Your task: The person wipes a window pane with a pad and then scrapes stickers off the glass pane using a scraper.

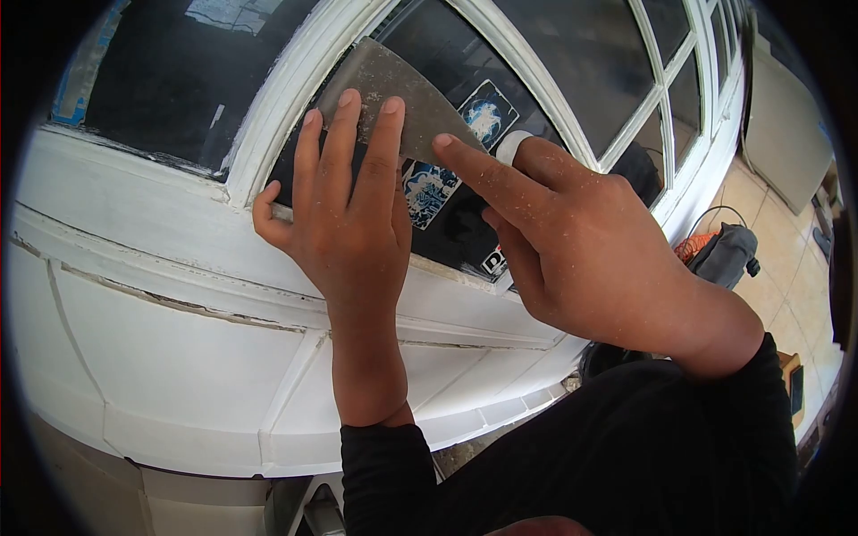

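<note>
A wide putty knife (386, 73) lies against the dark glass of a curved white window frame (284, 98). My right hand (594, 241) is closed around its handle, mostly hidden by the fingers, with the index finger stretched along the blade. Flat on the blade rest the extended fingers of my left hand (344, 205); its little finger sits apart, near the frame's lower left corner. Blue and white stickers (431, 189) are on the glass below the blade. Pale specks dot the blade and my right hand.
More white-barred panes (657, 67) curve away to the right. Blue tape (73, 94) edges the left pane. Cracked paint runs along the white ledge (179, 246). On the tiled floor at right are a grey tool (722, 255) with an orange cord and a leaning panel (786, 116).
</note>
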`<act>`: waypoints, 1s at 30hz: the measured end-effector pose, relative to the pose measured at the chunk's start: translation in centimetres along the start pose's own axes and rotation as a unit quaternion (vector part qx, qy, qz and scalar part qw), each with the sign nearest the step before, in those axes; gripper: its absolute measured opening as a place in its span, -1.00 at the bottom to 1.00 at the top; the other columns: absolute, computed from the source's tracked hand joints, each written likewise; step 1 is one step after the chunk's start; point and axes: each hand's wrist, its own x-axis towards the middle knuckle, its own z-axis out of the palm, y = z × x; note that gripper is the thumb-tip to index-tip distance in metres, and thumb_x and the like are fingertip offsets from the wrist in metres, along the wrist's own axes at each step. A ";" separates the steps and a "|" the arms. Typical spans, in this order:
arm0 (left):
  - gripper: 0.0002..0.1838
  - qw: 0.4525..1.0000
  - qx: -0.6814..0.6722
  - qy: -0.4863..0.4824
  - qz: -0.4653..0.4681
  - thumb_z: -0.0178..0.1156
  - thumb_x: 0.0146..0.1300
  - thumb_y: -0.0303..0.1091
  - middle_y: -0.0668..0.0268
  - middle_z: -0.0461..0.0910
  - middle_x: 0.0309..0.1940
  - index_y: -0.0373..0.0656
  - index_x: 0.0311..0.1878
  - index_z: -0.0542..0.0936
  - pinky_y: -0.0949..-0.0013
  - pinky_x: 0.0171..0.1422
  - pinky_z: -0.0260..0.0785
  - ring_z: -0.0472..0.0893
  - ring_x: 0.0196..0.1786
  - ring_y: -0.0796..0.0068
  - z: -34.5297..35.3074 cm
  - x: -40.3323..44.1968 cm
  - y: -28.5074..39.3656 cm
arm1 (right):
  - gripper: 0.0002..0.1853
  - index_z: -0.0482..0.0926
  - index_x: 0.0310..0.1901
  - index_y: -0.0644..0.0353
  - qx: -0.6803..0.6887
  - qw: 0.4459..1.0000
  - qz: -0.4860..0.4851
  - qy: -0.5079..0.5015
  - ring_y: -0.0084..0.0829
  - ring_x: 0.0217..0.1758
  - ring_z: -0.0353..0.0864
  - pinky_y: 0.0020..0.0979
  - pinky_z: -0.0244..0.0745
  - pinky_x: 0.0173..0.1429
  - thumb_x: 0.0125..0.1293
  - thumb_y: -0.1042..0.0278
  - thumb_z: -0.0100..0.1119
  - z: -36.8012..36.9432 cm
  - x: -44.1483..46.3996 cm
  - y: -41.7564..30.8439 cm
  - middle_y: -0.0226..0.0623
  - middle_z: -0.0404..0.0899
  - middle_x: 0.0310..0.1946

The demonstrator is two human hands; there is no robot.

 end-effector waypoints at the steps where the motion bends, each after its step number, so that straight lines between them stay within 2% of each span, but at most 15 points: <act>1: -0.61 1.000 0.000 0.001 0.000 0.31 0.41 -0.25 0.52 0.63 0.34 0.38 0.27 0.67 -0.07 0.37 0.01 0.55 0.41 0.34 0.0 0.0 -0.1 | -0.32 0.39 0.50 0.10 -0.008 1.000 -0.007 0.000 -0.29 -0.50 0.55 -0.30 0.52 -0.47 0.33 0.61 0.25 0.1 -0.1 0.1 -0.16 0.51 -0.32; 21: -0.60 1.000 -0.023 -0.002 0.006 0.27 0.43 -0.28 0.47 0.63 0.32 0.32 0.29 0.66 0.05 0.39 0.06 0.54 0.40 0.35 -0.4 -0.2 -0.6 | -0.30 0.35 0.53 0.12 -0.010 1.000 -0.016 -0.007 -0.34 -0.53 0.53 -0.32 0.48 -0.52 0.34 0.62 0.23 0.5 0.2 -0.4 -0.16 0.48 -0.34; 30: -0.63 0.999 -0.024 -0.018 0.016 0.24 0.46 -0.24 0.49 0.62 0.35 0.28 0.30 0.66 0.05 0.43 0.08 0.51 0.43 0.36 -0.5 -0.1 0.0 | -0.29 0.37 0.52 0.08 0.005 1.000 0.003 0.004 -0.25 -0.53 0.54 -0.25 0.51 -0.46 0.32 0.63 0.22 0.0 -0.3 -0.2 -0.17 0.47 -0.33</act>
